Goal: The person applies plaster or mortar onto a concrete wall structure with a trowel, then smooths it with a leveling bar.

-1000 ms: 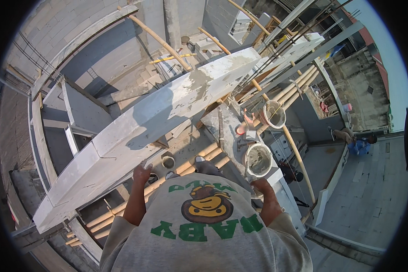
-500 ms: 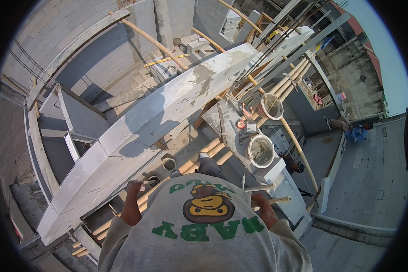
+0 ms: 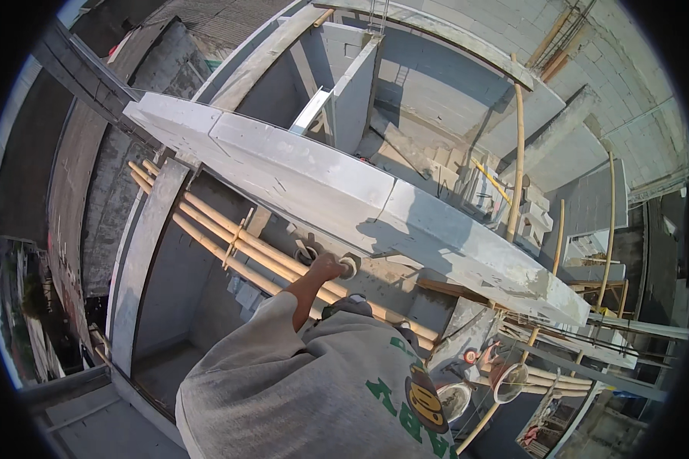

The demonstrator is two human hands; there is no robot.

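Turned toward the left; left hand down at the small buckets

Compared with half a second earlier, the view had swung round strongly. The pale block wall (image 3: 306, 157), which had climbed from lower left to upper right, now sloped down from upper left to lower right. The two large mortar buckets (image 3: 455, 402) (image 3: 509, 382), previously right of the body's middle, sat at the lower right beside the worktop (image 3: 465, 325) and the round red tool (image 3: 470, 356). The right hand, seen earlier beside a light wooden handle, had gone from view; state of its grip could not be told.

Left arm: sleeve (image 3: 264, 333) rose from the torso, forearm extended up and forward, slanting right across the bamboo poles (image 3: 272, 256). Left hand (image 3: 328, 268) was back upward, between two small buckets. One, the dark-rimmed bucket (image 3: 307, 256), lay just left, with a stick-like handle (image 3: 303, 248) at its mouth. The other, the pale-rimmed bucket (image 3: 350, 267), lay immediately right, its near edge overlapped by the hand. Fingers were hidden; whether the left grip was clenched on that rim or merely beside it could not be told.
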